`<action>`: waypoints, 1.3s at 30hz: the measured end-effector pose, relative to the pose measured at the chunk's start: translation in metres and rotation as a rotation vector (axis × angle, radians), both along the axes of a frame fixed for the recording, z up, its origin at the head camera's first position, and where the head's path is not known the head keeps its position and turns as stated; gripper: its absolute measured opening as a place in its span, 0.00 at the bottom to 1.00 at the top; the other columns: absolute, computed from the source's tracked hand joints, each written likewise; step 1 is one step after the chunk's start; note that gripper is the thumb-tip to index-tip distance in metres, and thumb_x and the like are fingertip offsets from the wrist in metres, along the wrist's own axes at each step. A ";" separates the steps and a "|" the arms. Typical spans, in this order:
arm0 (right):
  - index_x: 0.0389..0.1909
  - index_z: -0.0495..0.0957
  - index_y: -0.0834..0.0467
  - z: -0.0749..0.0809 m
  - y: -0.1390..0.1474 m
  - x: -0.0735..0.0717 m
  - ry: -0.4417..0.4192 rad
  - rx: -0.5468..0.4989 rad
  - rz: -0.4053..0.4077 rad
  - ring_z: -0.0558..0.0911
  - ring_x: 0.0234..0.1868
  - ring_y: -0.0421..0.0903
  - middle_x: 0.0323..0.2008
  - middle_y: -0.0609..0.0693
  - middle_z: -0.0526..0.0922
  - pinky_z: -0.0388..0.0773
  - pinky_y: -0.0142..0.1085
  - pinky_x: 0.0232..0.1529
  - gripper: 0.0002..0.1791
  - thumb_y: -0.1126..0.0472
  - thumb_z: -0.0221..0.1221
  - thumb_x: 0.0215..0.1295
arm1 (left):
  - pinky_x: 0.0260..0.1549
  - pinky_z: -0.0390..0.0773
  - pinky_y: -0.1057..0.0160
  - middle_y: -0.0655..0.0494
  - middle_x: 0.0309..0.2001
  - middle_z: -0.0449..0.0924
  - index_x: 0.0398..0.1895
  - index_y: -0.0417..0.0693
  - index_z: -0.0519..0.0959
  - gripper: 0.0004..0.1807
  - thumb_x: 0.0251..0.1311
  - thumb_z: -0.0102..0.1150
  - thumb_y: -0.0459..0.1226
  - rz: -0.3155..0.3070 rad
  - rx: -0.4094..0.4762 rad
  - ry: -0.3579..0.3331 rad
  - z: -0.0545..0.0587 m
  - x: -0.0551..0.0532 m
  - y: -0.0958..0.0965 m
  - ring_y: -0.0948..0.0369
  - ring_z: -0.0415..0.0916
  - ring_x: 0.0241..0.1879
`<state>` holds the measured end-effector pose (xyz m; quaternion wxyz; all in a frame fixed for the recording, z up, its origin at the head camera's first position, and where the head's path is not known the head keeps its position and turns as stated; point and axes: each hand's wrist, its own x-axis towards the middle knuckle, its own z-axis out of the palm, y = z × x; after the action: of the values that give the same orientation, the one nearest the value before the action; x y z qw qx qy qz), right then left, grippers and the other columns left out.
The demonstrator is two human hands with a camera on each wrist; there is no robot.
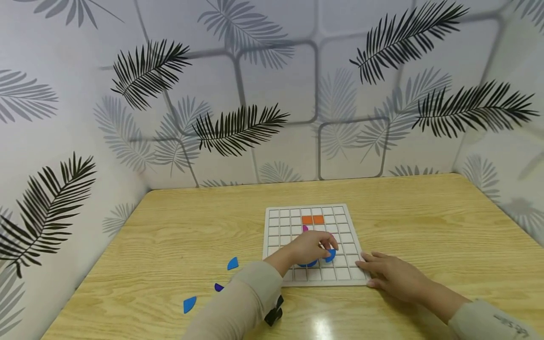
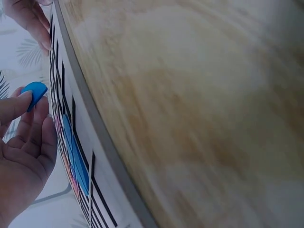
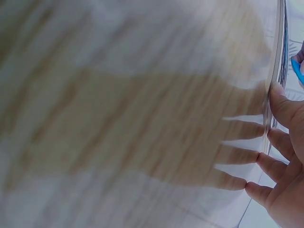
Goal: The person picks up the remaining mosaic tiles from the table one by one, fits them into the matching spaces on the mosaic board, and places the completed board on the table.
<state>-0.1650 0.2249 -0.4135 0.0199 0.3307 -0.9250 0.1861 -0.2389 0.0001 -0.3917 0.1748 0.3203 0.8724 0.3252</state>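
Note:
Between thumb and fingers, my left hand (image 1: pixel 309 246) pinches a blue quarter-round piece (image 1: pixel 331 255) above the white grid board (image 1: pixel 280 283). In the left wrist view the blue piece (image 2: pixel 34 91) is tilted and apart from the board (image 2: pixel 95 118). Another blue piece (image 1: pixel 309 264) lies on the grid, partly covered by the hand. Two orange squares (image 1: pixel 312 219) and a small magenta piece (image 1: pixel 305 228) sit in cells farther back. My right hand (image 1: pixel 397 276) rests at the board's right front corner, its fingers extended and touching the edge.
Left of the board, two blue quarter-round pieces (image 1: pixel 233 263) and a dark purple piece (image 1: pixel 218 287) lie loose on the wooden table (image 1: pixel 191 226). A black object (image 1: pixel 274 314) shows by the left sleeve. Leaf-patterned walls (image 1: pixel 276 85) stand behind and beside the table.

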 end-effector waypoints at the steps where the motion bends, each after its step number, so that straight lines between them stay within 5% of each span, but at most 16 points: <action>1: 0.49 0.72 0.63 0.000 0.000 0.000 0.001 0.003 0.002 0.66 0.50 0.66 0.51 0.64 0.69 0.63 0.55 0.45 0.23 0.53 0.56 0.55 | 0.32 0.68 0.70 0.63 0.31 0.73 0.36 0.54 0.75 0.07 0.56 0.52 0.33 -0.007 -0.005 0.007 -0.001 -0.001 0.002 0.68 0.68 0.33; 20: 0.49 0.72 0.63 0.000 0.000 0.003 0.005 0.006 -0.001 0.66 0.50 0.65 0.51 0.64 0.69 0.63 0.53 0.45 0.23 0.54 0.56 0.54 | 0.32 0.67 0.73 0.62 0.31 0.74 0.35 0.54 0.76 0.08 0.54 0.54 0.32 -0.041 -0.067 0.061 -0.008 0.000 0.024 0.70 0.68 0.31; 39: 0.50 0.72 0.63 0.001 0.001 0.002 -0.001 0.012 -0.002 0.66 0.51 0.64 0.52 0.63 0.69 0.64 0.53 0.45 0.23 0.55 0.56 0.54 | 0.34 0.67 0.73 0.64 0.32 0.75 0.37 0.52 0.79 0.08 0.54 0.55 0.35 -0.075 -0.197 0.188 -0.007 -0.001 0.026 0.69 0.70 0.34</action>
<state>-0.1626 0.2254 -0.4122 0.0176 0.3295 -0.9265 0.1810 -0.2403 0.0264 -0.3989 0.1351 0.3628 0.9001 0.1997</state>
